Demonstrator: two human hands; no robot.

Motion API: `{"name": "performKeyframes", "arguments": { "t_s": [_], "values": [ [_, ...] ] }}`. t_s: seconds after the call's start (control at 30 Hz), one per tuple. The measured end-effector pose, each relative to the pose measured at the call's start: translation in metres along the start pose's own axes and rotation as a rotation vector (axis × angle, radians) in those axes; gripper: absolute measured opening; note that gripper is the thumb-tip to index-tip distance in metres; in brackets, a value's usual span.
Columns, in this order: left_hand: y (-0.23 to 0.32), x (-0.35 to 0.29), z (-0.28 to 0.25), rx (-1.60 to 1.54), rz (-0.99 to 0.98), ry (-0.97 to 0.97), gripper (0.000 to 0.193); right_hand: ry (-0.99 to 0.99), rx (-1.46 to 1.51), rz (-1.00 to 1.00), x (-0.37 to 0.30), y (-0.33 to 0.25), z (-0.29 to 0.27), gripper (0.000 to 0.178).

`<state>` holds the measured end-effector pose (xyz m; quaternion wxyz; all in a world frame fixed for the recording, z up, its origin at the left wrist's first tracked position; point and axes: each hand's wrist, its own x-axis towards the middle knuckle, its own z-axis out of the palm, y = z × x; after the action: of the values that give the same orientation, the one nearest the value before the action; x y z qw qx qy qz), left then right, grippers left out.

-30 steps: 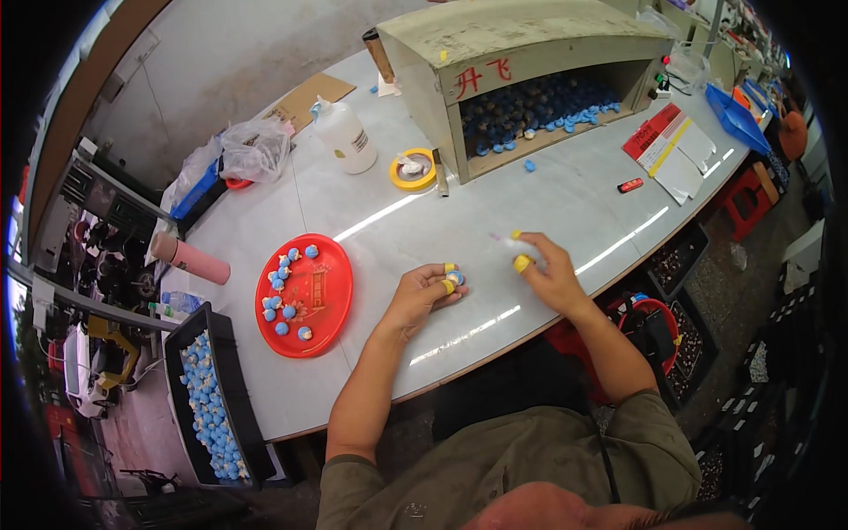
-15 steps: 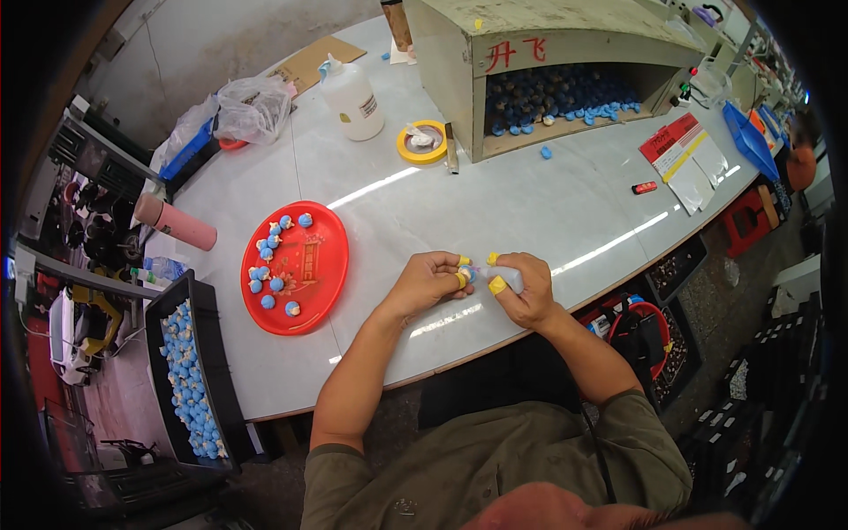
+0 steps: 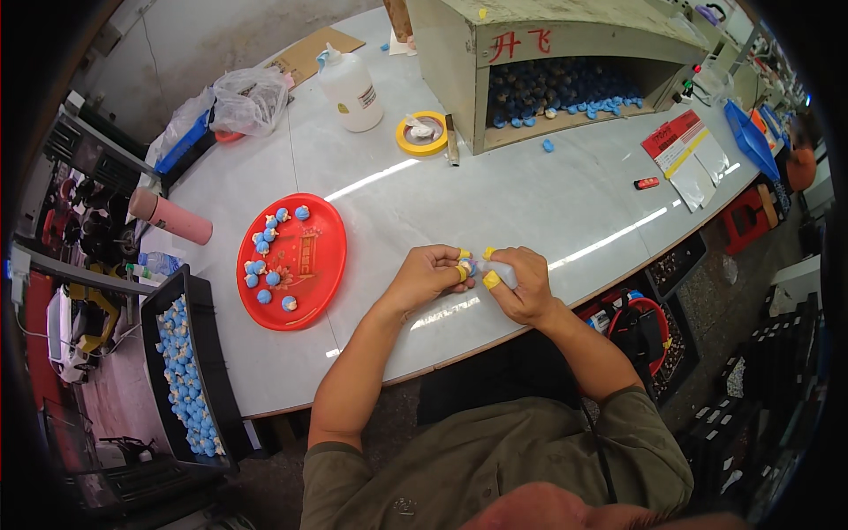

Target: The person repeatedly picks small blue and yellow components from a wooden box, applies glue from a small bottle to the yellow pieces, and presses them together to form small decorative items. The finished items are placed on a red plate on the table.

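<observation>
Over the near edge of the table my two hands meet, with yellow wraps on several fingertips. My left hand [image 3: 427, 281] pinches a small blue-and-cream ball-shaped piece [image 3: 469, 264], partly hidden by the fingers. A small translucent squeeze bottle [image 3: 506, 274] is gripped in my right hand [image 3: 532, 290], its tip end turned toward the piece. Whether the tip touches it is too small to tell. To the left lies a round red plate [image 3: 327, 247] bearing several similar blue pieces [image 3: 265, 297].
A black bin [image 3: 223, 389] full of blue pieces stands at the table's left edge. Farther back are a white bottle [image 3: 353, 93], yellow tape roll [image 3: 408, 146] and a wooden box [image 3: 450, 75] piled with blue parts. A pink flask [image 3: 181, 219] is at left, a red lighter [image 3: 647, 184] at right.
The view has shifted slightly. Both hands keep their hold close together, and the blue piece and bottle seem to have tilted a little between the fingers.
</observation>
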<state>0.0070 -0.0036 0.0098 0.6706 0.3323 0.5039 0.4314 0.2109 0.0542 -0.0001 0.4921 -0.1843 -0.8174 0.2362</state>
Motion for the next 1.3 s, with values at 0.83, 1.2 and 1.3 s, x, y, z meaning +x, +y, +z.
{"name": "performKeyframes", "arguments": {
  "t_s": [0.83,1.2,1.3],
  "values": [
    [0.0054,-0.0023,0.0026,-0.091,-0.010,0.087,0.034,0.011,-0.144,-0.101,-0.0012,-0.0082,-0.0020,0.025],
    [0.0025,-0.0013,0.0009,-0.038,0.000,0.076,0.030,0.012,-0.136,-0.086,-0.0010,-0.0054,0.0006,0.025],
    [0.0029,-0.0019,0.0010,-0.049,-0.003,0.079,0.030,0.000,-0.144,-0.078,-0.0001,-0.0072,-0.0001,0.025]
  ]
}}
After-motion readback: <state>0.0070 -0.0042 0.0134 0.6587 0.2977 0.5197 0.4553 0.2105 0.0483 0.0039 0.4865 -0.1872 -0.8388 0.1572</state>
